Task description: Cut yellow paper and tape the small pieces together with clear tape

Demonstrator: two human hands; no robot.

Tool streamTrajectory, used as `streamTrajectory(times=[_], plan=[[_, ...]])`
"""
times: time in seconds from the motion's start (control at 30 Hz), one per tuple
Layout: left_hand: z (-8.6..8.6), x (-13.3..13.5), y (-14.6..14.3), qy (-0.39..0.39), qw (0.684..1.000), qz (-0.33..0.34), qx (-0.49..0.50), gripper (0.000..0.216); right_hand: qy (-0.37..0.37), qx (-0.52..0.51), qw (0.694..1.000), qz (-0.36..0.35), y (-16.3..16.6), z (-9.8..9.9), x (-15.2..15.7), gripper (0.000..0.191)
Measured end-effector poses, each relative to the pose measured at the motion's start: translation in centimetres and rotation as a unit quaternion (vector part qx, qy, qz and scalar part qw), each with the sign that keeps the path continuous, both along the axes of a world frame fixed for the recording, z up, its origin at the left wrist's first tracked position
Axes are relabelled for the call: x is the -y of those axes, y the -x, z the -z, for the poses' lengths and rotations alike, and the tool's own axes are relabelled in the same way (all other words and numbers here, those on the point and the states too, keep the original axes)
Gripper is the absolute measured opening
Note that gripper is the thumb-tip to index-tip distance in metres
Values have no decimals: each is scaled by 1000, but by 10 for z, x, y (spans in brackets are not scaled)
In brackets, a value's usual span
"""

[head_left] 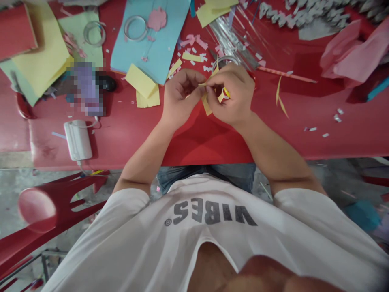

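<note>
Both hands meet over the red table, pinching a small piece of yellow paper between them. My left hand grips its left end with curled fingers. My right hand is closed on the right part, with yellow strips poking out near the thumb. A clear tape roll lies just behind my right hand, partly hidden by it.
Yellow paper pieces, a blue sheet with a tape ring, and green and yellow sheets lie at the back left. A white charger sits near the front edge. Pink paper lies right; a red chair stands at the lower left.
</note>
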State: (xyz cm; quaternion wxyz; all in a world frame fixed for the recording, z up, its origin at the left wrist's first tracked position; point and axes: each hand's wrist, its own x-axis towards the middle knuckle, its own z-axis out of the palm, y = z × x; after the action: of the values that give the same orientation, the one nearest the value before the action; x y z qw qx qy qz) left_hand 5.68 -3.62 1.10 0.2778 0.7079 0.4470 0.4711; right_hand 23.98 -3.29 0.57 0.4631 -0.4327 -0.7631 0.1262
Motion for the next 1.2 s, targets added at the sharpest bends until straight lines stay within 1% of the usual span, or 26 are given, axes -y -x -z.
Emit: streamTrajectory(times=[0.13,0.27,0.37,0.53,0.63,0.77,0.93,1.03,1.13,1.2], plan=[[0,1,0,7,1000,-18,-17,20,2,-1,1000,8,2,-1,-1,37],[-1,4,0,-11,999,-26,-21,26,19,-10,1000,9,2,0,0,35],[-2,4,1,-24,1000,-11,9,32,23,-3,1000,14,0,1,1,30],[-3,0,4,-29,997,30,67,40,-11,-3,1000,-7,-3,2,-1,31],[-1,-3,5,-39,995,30,89,40,-22,5,1000,-5,-3,3,-3,29],[0,-5,5,-54,994,26,86,37,-23,20,1000,0,-2,3,-3,24],[-1,-3,5,-41,995,21,90,43,-9,32,999,0,-2,-1,-1,20],[-2,-2,4,-31,995,18,90,43,5,46,999,5,-2,-5,0,22],[-2,-2,4,-41,995,19,91,45,12,60,998,8,-2,-7,0,26],[-1,-3,4,-49,994,26,90,42,9,64,998,8,-2,-7,0,27]])
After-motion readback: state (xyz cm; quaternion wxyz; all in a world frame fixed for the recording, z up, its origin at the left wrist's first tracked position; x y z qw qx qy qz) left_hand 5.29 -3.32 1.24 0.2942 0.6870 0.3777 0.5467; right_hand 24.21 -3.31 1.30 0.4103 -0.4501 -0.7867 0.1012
